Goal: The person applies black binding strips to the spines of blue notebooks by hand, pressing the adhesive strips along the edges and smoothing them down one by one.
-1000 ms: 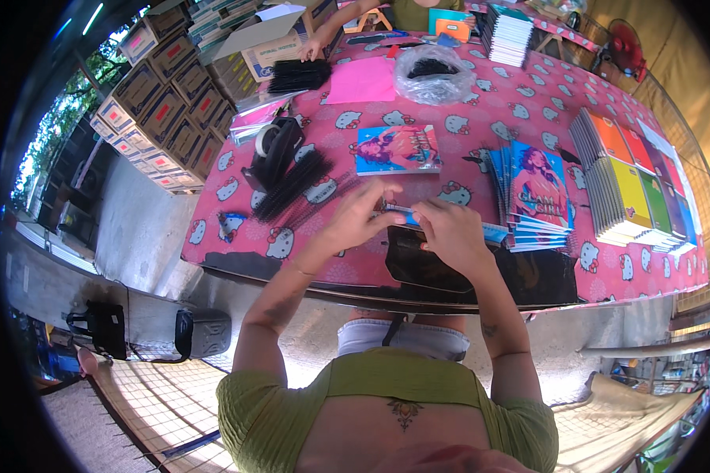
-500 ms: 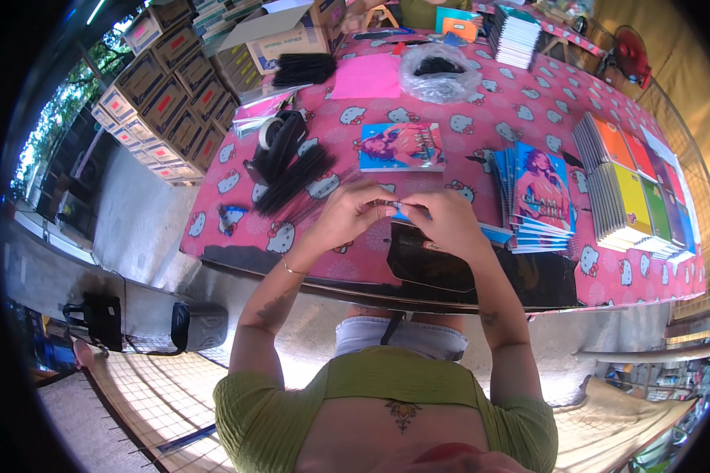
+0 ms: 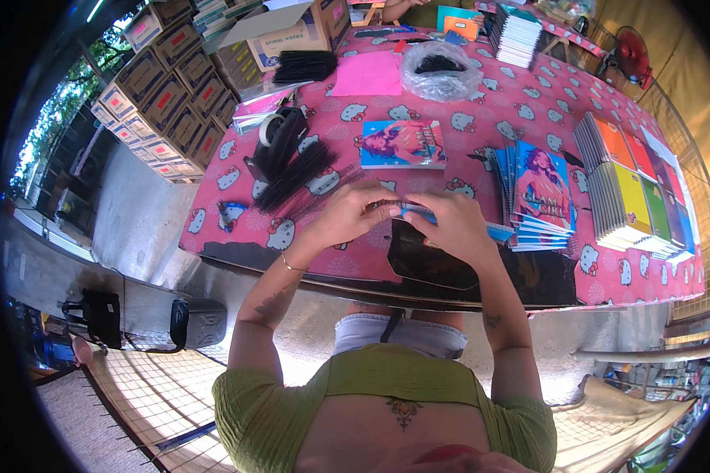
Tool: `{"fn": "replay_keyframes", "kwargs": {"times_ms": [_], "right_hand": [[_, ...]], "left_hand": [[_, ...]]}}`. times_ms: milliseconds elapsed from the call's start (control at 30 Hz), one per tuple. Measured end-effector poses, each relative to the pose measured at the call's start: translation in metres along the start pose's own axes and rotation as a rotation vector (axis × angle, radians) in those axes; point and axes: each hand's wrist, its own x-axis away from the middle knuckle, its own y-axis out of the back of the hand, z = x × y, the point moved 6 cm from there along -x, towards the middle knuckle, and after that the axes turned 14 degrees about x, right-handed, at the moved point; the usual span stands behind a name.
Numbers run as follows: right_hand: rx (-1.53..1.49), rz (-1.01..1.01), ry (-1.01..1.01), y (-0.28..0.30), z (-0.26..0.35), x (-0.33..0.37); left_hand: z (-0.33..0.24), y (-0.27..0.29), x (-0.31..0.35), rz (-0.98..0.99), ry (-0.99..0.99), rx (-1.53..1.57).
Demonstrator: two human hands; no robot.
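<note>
Both hands work one blue notebook at table's near edge: left hand & right hand pinch its edge, fingers pressed tog.; black spiral combs lie nearby at left; judged best: keep edge squared, grip steady.

Daylight is falling across a long table that is wearing a pink cloth with a white cartoon-cat print. Stacked cardboard boxes are lining its left side, with green foliage showing beyond them. A grey concrete floor is running beneath, giving way to a pale woven mat. A wire mesh fence is curving along the right, and a red fan is standing at the far corner.
</note>
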Motion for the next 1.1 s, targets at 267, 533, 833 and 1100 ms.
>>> {"fn": "replay_keyframes", "kwargs": {"times_ms": [267, 533, 833, 1100], "right_hand": [[-0.063, -0.086, 0.004, -0.005, -0.001, -0.003], [0.203, -0.129, 0.003, 0.009, -0.001, 0.026], [0.107, -0.082, -0.032, 0.004, -0.017, 0.021], [0.135, -0.058, -0.04, 0.003, -0.016, 0.019]], "left_hand": [[-0.001, -0.001, -0.002, 0.002, 0.031, 0.002], [-0.007, -0.006, -0.002, -0.017, -0.107, -0.082], [-0.01, -0.032, -0.014, 0.079, -0.011, -0.627], [0.022, -0.089, 0.051, -0.104, -0.044, -0.75]]}}
